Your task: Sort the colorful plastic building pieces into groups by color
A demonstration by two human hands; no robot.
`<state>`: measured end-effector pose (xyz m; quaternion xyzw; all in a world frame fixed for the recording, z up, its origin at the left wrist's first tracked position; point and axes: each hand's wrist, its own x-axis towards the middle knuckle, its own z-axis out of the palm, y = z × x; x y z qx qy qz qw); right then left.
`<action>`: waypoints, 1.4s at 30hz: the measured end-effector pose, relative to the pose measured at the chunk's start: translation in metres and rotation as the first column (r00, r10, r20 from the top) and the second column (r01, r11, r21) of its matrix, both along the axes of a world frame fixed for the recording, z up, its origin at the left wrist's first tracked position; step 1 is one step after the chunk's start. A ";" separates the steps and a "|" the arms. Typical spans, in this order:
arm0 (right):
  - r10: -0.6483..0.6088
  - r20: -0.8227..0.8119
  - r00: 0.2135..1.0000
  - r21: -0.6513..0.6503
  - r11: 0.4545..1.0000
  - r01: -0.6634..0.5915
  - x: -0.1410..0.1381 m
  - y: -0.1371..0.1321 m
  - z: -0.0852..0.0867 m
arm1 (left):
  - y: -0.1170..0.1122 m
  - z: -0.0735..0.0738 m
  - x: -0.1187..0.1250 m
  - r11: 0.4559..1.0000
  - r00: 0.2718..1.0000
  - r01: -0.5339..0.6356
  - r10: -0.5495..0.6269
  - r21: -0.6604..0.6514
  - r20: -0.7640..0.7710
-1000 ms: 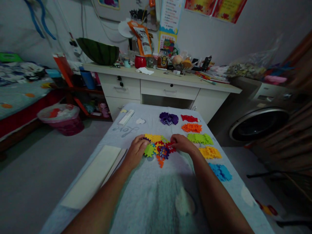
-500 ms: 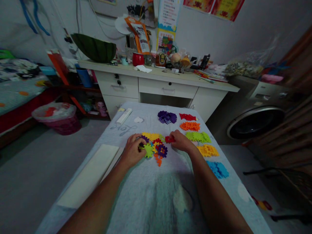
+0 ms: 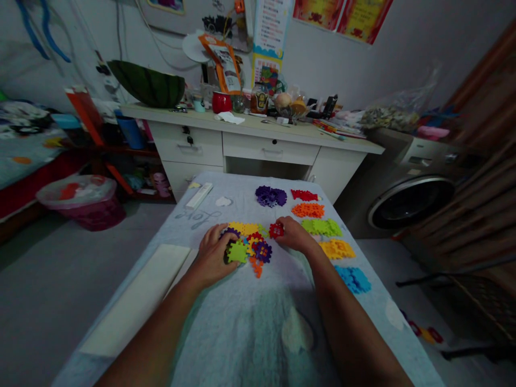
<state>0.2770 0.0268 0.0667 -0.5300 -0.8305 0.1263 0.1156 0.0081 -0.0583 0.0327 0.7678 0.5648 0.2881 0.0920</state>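
Observation:
My left hand (image 3: 212, 253) is closed on the left side of a cluster of joined plastic gear-edged building pieces lying on the cloth. Within that cluster I see a lime green piece (image 3: 237, 251), a yellow piece (image 3: 244, 229), a purple piece (image 3: 263, 251) with a window-like pattern, and an orange piece (image 3: 257, 267) sticking out at the near end. My right hand (image 3: 293, 234) pinches a red building piece (image 3: 276, 230) just right of the cluster. Whether the red piece touches the cluster I cannot tell. Fingers hide part of the cluster's left edge.
Loose pieces lie in piles by colour: purple (image 3: 271, 196), red (image 3: 304, 195), orange (image 3: 308, 210), green (image 3: 321, 227), yellow (image 3: 337, 249) and blue (image 3: 353, 279). A white strip-shaped object (image 3: 199, 196) lies far left, a long pale board (image 3: 137, 301) along the left edge.
The red piece in my right hand has turned, so more of its windowed face shows. My left hand still grips the cluster, its fingers slightly shifted. The whole view has moved a little.

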 end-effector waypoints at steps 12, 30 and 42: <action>-0.343 -0.171 0.924 0.147 0.918 0.368 0.063 0.095 0.034 | 0.003 0.008 -0.001 0.994 0.975 0.074 -0.054 -0.085 0.217; -0.642 -0.142 0.753 0.011 0.760 0.650 0.098 0.171 0.013 | 0.001 -0.001 0.011 0.986 0.988 0.152 -0.152 -0.069 0.013; -0.214 -0.454 0.865 -0.014 0.972 0.234 0.033 0.068 0.037 | 0.002 -0.017 0.010 0.999 0.999 0.018 -0.016 -0.049 0.048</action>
